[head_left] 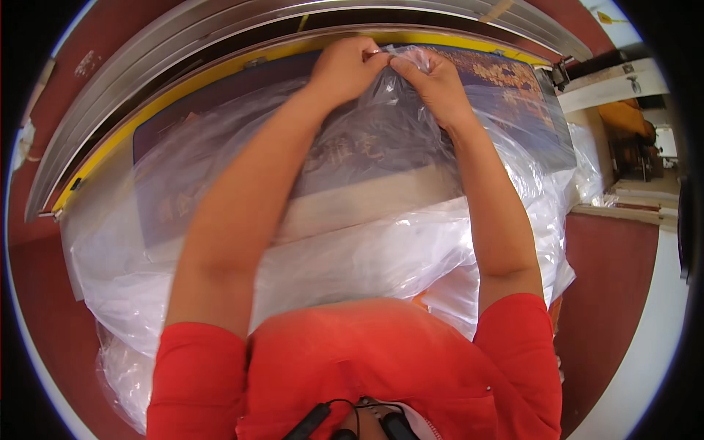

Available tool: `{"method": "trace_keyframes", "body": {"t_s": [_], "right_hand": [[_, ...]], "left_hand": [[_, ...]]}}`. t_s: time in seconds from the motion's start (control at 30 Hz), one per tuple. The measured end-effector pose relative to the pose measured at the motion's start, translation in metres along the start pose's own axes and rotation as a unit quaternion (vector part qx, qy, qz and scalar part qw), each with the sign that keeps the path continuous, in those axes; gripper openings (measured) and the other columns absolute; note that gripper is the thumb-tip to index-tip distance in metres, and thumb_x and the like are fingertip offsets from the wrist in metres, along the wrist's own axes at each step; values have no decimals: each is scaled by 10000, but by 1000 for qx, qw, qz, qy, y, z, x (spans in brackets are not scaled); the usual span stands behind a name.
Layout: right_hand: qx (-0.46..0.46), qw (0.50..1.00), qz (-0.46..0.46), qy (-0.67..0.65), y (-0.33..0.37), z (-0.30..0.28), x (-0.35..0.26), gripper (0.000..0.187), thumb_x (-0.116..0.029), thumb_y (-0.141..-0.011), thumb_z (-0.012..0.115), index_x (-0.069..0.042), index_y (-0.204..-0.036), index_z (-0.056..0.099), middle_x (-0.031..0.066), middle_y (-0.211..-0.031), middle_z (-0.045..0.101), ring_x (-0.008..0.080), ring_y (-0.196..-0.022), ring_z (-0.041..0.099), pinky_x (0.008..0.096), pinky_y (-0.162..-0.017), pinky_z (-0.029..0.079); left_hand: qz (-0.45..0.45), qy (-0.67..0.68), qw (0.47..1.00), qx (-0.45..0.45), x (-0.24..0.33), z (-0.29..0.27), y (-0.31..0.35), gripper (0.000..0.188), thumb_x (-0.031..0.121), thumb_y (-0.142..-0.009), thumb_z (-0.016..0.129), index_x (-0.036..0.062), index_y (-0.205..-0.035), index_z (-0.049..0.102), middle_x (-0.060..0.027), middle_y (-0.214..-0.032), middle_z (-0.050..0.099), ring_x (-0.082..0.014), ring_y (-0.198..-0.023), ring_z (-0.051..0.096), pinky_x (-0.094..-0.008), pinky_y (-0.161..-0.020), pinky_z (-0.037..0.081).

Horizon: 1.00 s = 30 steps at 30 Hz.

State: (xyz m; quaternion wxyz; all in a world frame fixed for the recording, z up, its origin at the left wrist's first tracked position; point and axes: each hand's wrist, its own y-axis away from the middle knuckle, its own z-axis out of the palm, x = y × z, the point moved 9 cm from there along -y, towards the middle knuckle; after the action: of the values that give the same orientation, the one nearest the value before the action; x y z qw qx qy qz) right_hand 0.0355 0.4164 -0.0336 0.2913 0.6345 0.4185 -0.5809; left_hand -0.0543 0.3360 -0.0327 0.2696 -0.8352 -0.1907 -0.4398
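Observation:
Both my arms reach to the far side, over a large sheet of clear plastic film (411, 242). My left hand (346, 70) is closed, its thumb and fingers pinching the gathered film. Right beside it, my right hand (434, 82) grips the same bunched film between thumb and bent fingers. From there the film drapes down in folds toward my body. Beneath it lies a dark blue panel (513, 86) with gold markings, partly blurred by the plastic. A pale, whitish layer shows under the film nearer to me.
A yellow strip (172, 92) runs along the far edge, with curved-looking silver metal rails (147, 51) behind it. Dark red surfaces (609, 271) lie on both sides. Crumpled film (585, 165) hangs at the right, near a white beam (620, 82).

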Motion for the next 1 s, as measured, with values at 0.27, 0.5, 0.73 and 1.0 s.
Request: {"method": "trace_keyframes", "body": {"t_s": [0.27, 0.5, 0.73, 1.0], "right_hand": [[-113, 902, -159, 384, 40, 49, -28, 228, -318, -691, 610, -105, -683, 529, 48, -506, 485, 179, -480, 473, 275, -465, 367], [-216, 894, -215, 328, 101, 126, -70, 160, -262, -704, 564, -108, -690, 521, 71, -509, 497, 285, -495, 488, 357, -492, 389], [-369, 885, -28, 283, 143, 20, -53, 167, -78, -650, 506, -26, -809, 520, 58, -693, 517, 113, -599, 465, 256, -550, 405], [336, 587, 65, 734, 153, -390, -274, 336, -252, -811, 426, -38, -1069, 452, 66, -1040, 502, 116, -854, 507, 250, -736, 410]], "left_hand": [[-133, 68, 988, -25, -70, -177, 122, 98, 147, -753, 543, 52, -740, 524, 25, -733, 441, -62, -706, 403, -199, -649, 333], [-443, -208, 870, 63, -126, -519, 485, 406, 333, -786, 488, -18, -988, 492, -105, -937, 507, -193, -860, 474, -296, -803, 348], [-632, -547, 491, 244, -80, -593, 572, 477, 409, -779, 394, 31, -1056, 479, -178, -1046, 479, -322, -954, 468, -426, -831, 355], [-155, -621, 702, 311, -226, -568, 350, 316, 322, -789, 457, 34, -851, 570, -146, -797, 579, -304, -740, 555, -386, -632, 435]]}}
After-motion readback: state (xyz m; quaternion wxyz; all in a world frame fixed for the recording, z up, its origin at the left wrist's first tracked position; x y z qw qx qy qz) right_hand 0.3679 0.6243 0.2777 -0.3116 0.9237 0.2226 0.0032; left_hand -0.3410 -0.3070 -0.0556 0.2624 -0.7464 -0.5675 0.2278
